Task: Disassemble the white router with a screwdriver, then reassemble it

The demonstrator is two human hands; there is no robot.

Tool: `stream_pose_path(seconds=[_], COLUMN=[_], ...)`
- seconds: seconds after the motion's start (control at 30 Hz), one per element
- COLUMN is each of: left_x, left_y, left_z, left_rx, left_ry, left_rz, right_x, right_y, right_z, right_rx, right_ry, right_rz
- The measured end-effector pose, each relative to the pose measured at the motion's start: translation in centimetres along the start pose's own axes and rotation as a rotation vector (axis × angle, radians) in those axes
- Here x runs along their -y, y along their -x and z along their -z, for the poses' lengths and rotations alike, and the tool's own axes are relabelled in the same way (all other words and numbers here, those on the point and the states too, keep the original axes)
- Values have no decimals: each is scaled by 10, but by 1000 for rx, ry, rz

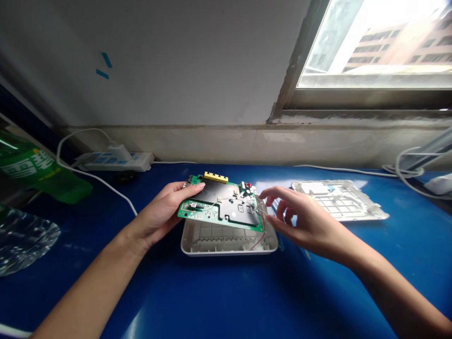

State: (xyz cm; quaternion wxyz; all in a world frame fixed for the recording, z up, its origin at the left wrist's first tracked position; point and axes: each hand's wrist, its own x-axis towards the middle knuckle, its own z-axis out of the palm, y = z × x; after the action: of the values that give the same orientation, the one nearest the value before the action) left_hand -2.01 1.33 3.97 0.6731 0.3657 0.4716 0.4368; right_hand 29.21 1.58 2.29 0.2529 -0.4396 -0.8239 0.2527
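My left hand [173, 207] grips the left end of a green circuit board [208, 214], thumb on top and fingers underneath. A large black plate covers much of the board, and a yellow connector strip [216, 177] runs along its far edge. The board is tilted above a white plastic housing [229, 253], hiding part of its inside. At the board's right end is my right hand [294, 214], its thumb and index finger apart. Thin pale wires and a clear piece lie near those fingertips; contact is hard to make out. A red wire [263, 226] hangs from the board into the housing.
A white ribbed cover [348, 200] lies on the blue table [212, 296] to the right. Back left, a power strip [137, 161] holds a white plug with a cable. Green [42, 169] and clear [28, 240] plastic bottles are at left. Wall and window stand behind.
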Motion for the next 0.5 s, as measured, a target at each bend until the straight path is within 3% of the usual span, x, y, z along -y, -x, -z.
stream_pose_path(seconds=[0.1,0.3,0.5], left_x=[-2,-2,-4], left_y=[0,0,0], left_z=[1,2,8], left_rx=[-21,-43,83], left_ry=[-22,-62,-147], left_rz=[6,-12,82], right_x=[-10,-16,-12], right_y=[0,-2,-3], right_z=[-3,-10,-9], right_rx=[-33,44,18], right_ry=[142,107,68], right_rz=[111,146,169])
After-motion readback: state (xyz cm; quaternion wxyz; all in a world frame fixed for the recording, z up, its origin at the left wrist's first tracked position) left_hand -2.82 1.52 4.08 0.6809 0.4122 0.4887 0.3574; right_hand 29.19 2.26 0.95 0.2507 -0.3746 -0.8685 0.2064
